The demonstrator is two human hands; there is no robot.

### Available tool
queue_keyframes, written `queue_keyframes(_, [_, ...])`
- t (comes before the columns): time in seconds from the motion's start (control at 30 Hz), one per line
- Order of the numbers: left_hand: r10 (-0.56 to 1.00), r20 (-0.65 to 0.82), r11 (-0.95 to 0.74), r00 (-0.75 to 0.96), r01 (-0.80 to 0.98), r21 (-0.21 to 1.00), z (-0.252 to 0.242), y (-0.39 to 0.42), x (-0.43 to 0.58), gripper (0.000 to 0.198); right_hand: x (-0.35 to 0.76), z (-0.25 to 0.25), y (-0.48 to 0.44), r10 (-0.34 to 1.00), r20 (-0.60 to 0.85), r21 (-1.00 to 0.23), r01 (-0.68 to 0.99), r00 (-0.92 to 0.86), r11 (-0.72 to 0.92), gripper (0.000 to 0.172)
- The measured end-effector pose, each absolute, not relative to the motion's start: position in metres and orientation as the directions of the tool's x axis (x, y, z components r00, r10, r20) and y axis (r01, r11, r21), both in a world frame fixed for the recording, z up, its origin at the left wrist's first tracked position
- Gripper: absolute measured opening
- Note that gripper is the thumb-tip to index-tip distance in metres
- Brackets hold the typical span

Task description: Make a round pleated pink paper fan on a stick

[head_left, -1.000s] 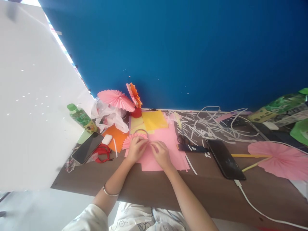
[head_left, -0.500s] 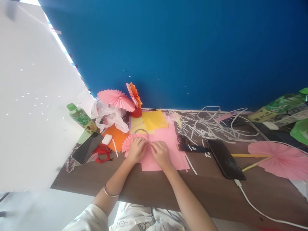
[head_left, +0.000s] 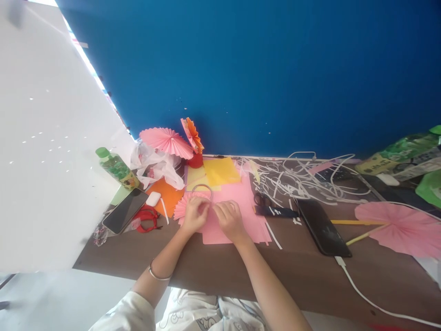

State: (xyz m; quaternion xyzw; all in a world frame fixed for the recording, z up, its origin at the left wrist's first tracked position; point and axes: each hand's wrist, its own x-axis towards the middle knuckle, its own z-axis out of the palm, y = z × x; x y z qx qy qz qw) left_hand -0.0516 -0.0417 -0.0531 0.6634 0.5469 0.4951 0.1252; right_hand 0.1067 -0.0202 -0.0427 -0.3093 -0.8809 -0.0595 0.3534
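Note:
Both my hands meet over a stack of pink paper sheets (head_left: 241, 216) on the brown table (head_left: 241, 271). My left hand (head_left: 193, 214) has its fingers curled on a small pleated pink paper fan (head_left: 180, 206). My right hand (head_left: 230, 220) pinches the same folded pink paper where the fingertips meet. A roll of clear tape (head_left: 201, 188) lies just beyond my fingers. A metal bangle (head_left: 156, 275) sits on my left wrist.
Yellow (head_left: 220, 171) and orange (head_left: 167, 195) sheets, finished pink (head_left: 166, 140) and orange (head_left: 192, 134) fans, a green bottle (head_left: 116, 168), two phones (head_left: 124, 210) (head_left: 323, 227), red scissors (head_left: 147, 216), white paper strips (head_left: 299, 179), a large pink fan (head_left: 403, 227) and a white cable (head_left: 372, 299).
My hands have shifted slightly, the fingertips working the pink pleated paper; everything else has stayed put.

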Motion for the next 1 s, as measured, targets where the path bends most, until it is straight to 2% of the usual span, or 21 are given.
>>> queue_keyframes(0.03, [0.841,0.524,-0.362,-0.137,0.578,0.732,-0.053,-0.041,-0.053,0.008,0.108,-0.044,-0.019,0.499,0.68,-0.125,0.587,-0.537,0.8,0.023])
queue_keyframes(0.1, [0.799,0.563,-0.363,-0.209,0.579,0.73,-0.052,-0.04,-0.056,0.009,0.111,-0.048,-0.015,0.53,0.738,-0.221,0.593,-0.418,0.775,0.022])
queue_keyframes(0.17, [0.756,0.632,-0.409,-0.171,0.63,0.66,-0.052,-0.041,-0.055,0.01,0.113,-0.051,-0.01,0.597,0.762,-0.37,0.588,-0.251,0.72,0.02])
queue_keyframes(0.23, [0.717,0.694,-0.489,-0.07,0.658,0.573,-0.053,-0.043,-0.052,0.013,0.113,-0.053,-0.007,0.677,0.723,-0.506,0.563,-0.136,0.654,0.023])
queue_keyframes(0.27, [0.697,0.716,-0.523,-0.043,0.653,0.548,-0.053,-0.044,-0.05,0.015,0.112,-0.053,-0.007,0.718,0.687,-0.564,0.539,-0.115,0.626,0.029])
queue_keyframes(0.33, [0.644,0.76,-0.554,-0.092,0.629,0.545,-0.052,-0.047,-0.046,0.017,0.11,-0.053,-0.009,0.797,0.586,-0.67,0.464,-0.15,0.58,0.054])
queue_keyframes(0.43, [0.507,0.794,-0.561,-0.336,0.57,0.6,-0.045,-0.048,-0.042,0.011,0.104,-0.054,-0.017,0.852,0.411,-0.799,0.321,-0.325,0.508,0.093])
queue_keyframes(0.5, [0.425,0.744,-0.539,-0.515,0.517,0.665,-0.038,-0.048,-0.042,0.005,0.098,-0.058,-0.023,0.849,0.328,-0.852,0.258,-0.415,0.455,0.109])
queue_keyframes(0.57, [0.405,0.622,-0.466,-0.67,0.434,0.771,-0.035,-0.046,-0.045,0.007,0.091,-0.062,-0.028,0.845,0.29,-0.886,0.207,-0.45,0.415,0.113])
queue_keyframes(0.7, [0.5,0.294,-0.269,-0.815,0.177,0.947,-0.047,-0.039,-0.053,0.018,0.081,-0.067,-0.031,0.861,0.28,-0.931,0.1,-0.425,0.352,0.096])
queue_keyframes(0.83, [0.694,0.112,-0.202,-0.711,-0.044,0.978,-0.063,-0.033,-0.056,0.03,0.081,-0.06,-0.026,0.932,0.191,-0.981,-0.102,-0.308,0.167,0.089])
queue_keyframes(0.9, [0.817,0.063,-0.167,-0.573,-0.131,0.977,-0.063,-0.033,-0.053,0.034,0.083,-0.057,-0.023,0.955,0.123,-0.977,-0.204,-0.271,0.068,0.09])
queue_keyframes(1.0, [0.951,0.031,-0.089,-0.306,-0.176,0.98,-0.057,-0.034,-0.049,0.035,0.088,-0.057,-0.018,0.968,0.027,-0.967,-0.25,-0.248,-0.037,0.085])
